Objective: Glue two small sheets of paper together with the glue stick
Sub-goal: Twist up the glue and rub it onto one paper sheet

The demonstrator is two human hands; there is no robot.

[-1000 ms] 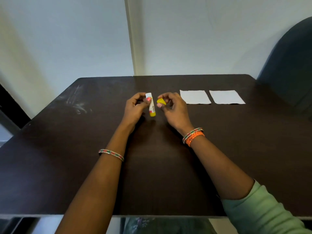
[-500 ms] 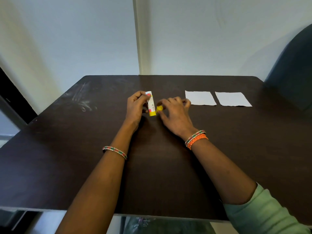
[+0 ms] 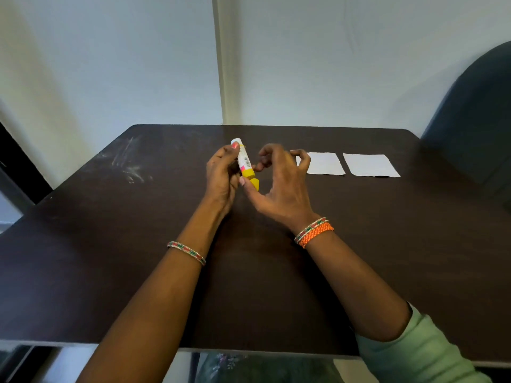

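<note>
My left hand [image 3: 221,175] grips a glue stick [image 3: 243,158], white-bodied with a yellow base, and holds it upright and tilted a little above the dark table [image 3: 138,244]. My right hand [image 3: 279,186] is beside it, its thumb and curled forefinger pinching the yellow base end. A small yellow cap [image 3: 256,185] shows just behind the right thumb, low by the tabletop. Two small white paper sheets lie flat side by side to the right, the nearer sheet [image 3: 325,163] partly behind my right fingers and the farther sheet [image 3: 372,165] in full view.
A dark chair back [image 3: 475,120] stands past the table's right rear corner. A pale wall runs directly behind the table's far edge. Pale scuff marks [image 3: 130,167] show on the tabletop at the rear left.
My right hand set the yellow cap down near the stick and moved its thumb and forefinger onto the stick's yellow base. My left hand raised the stick slightly.
</note>
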